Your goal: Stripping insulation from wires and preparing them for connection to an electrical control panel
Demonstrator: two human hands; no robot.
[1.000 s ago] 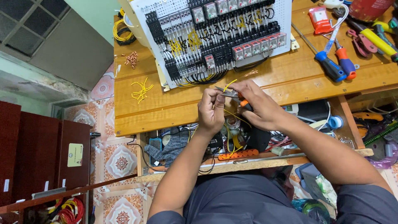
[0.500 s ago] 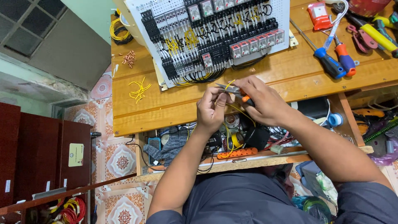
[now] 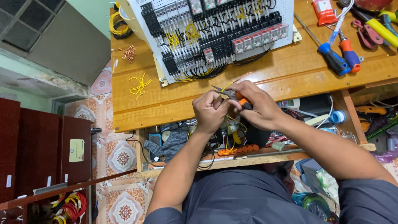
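Right hand [image 3: 259,108] is closed around the orange-handled pliers [image 3: 232,94], tips pointing left. Left hand [image 3: 210,111] pinches the yellow wire [image 3: 226,87] right at those tips, both hands touching.

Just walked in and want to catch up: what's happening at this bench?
A person at a wooden workbench is working a thin yellow wire. The right hand grips orange-handled pliers, whose tip meets the wire, while the left hand pinches the wire beside it. A white control panel full of relays and wiring lies just beyond the hands. Screwdrivers lie to the right, cut wire pieces to the left.
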